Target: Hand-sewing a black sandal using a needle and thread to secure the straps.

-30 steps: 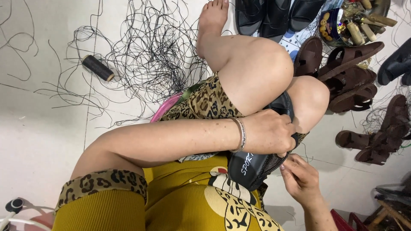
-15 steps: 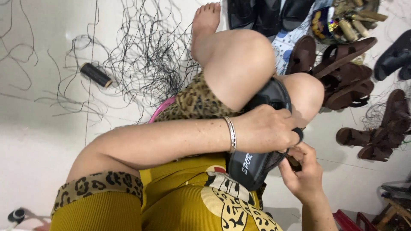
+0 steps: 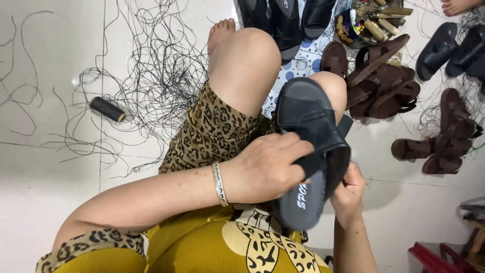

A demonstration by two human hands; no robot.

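Note:
A black slide sandal rests against my bent knees, its wide strap facing up and its heel end toward my lap. My left hand, with a silver bracelet on the wrist, grips the sandal across the strap and sole. My right hand is at the sandal's right edge, fingers pinched against the sole rim. Whether it holds a needle or thread is hidden. I sit on a white tiled floor in leopard-print shorts and a yellow top.
A dark thread spool lies at left among a tangle of loose black thread. Brown sandals are piled at upper right, more brown sandals sit at right, and black sandals line the top. Another person's foot shows at the top right.
The sandal has turned and risen, so its strap and upper now face me. My left hand has shifted its grip along it; my right hand stays at the lower right edge.

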